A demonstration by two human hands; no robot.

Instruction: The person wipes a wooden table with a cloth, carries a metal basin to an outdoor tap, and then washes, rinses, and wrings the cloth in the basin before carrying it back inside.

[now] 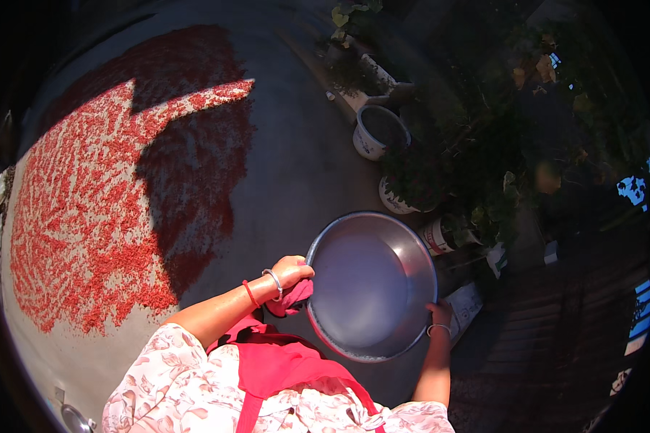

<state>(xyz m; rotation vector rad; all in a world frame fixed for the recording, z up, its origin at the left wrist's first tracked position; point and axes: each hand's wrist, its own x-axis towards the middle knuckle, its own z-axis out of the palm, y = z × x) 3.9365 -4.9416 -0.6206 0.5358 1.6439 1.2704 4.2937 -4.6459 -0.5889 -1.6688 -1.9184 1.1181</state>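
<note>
A large round metal basin point(363, 287) is held out in front of me, its inside facing up; it holds a cloudy, pale surface that may be liquid or bare metal, I cannot tell which. My left hand point(291, 272) grips its left rim, with a dark red cloth point(290, 299) bunched under the fingers. At the lower right rim, my right hand point(439, 314) is closed on the edge, its fingers partly hidden. Small red pieces, perhaps dried peppers or berries, lie spread point(92, 227) over the ground to the left, part in sun, part in shadow.
Potted plants line the right side, among them a white patterned pot point(369, 142) and another white pot point(392, 199) with foliage. A printed container point(439, 238) is beyond the basin's right rim. A pale sack or sheet point(466, 306) is beside my right hand. A round metal object point(76, 419) lies lower left.
</note>
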